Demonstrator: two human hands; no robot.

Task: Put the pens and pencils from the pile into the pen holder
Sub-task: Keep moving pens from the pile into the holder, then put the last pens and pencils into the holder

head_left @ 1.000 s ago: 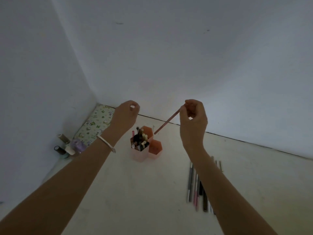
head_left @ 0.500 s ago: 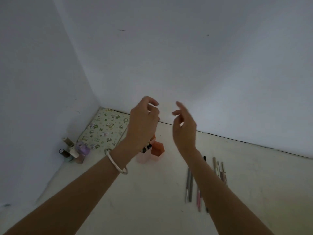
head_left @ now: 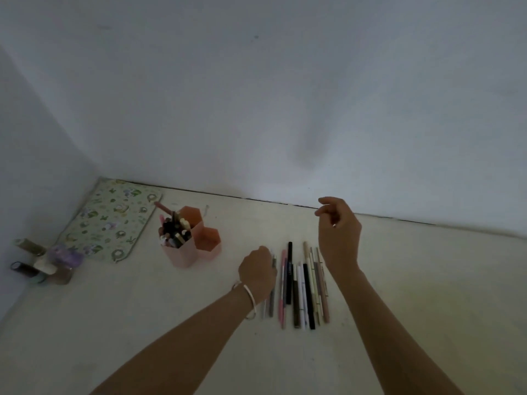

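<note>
The pink hexagonal pen holder (head_left: 185, 256) stands left of centre on the pale table, its front cup packed with several pens and a pink pencil (head_left: 162, 206) leaning out. Two orange cups (head_left: 210, 243) joined to it look empty. The pile of pens and pencils (head_left: 302, 289) lies in a row to its right. My left hand (head_left: 258, 270), with a white bangle on the wrist, is down on the pile's left edge, fingers curled on a grey pen (head_left: 272, 297). My right hand (head_left: 339, 232) hovers above the pile's right side, fingers loosely curled, holding nothing.
A floral mat (head_left: 111, 220) lies in the back left corner. Small bottles and jars (head_left: 48, 265) cluster at the left wall. White walls close off the table at the back and left.
The pink pencil my right hand held now stands in the holder. Both hands have moved from the holder to the pile, the left one dropping onto the leftmost pens.
</note>
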